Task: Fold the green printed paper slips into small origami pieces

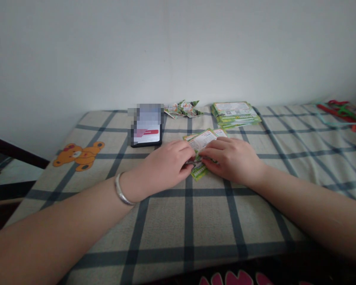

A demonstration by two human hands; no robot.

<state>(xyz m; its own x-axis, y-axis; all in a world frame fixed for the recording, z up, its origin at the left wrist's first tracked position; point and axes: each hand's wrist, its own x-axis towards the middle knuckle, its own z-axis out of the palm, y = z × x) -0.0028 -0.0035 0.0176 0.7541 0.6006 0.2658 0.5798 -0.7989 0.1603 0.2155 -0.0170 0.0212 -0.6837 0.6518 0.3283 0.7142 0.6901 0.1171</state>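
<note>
Our left hand: the left hand [173,160] rests low over the middle of the table, fingers bent and closed on the near side of a small paper piece [197,156]; a silver bangle [122,190] circles our wrist.
Our right hand: the right hand [233,158] faces it, thumb and fingers pinching the other side of the same piece; the exact fold between our fingertips is too small for us to make out.
Paper piece: we see it between our two hands, just above a few loose cards.
Loose cards: these green-and-white printed cards [205,139] lie fanned and overlapping beneath our fingers, partly covered by them.
Card stack: beyond our right hand we have a slightly uneven stack of printed cards [236,111].
Folded pieces: pointed folded-paper shapes [184,109] lie together near the wall [178,47], between the stack and the phone.
Phone: a smartphone [146,137] with its screen lit lies beyond our left hand, part of it pixelated.
Table: a checked cloth [163,233] covers our table; a bear figure [79,156] shows at its left.
Far right: we see tangled coloured strips [341,111], blurred.
</note>
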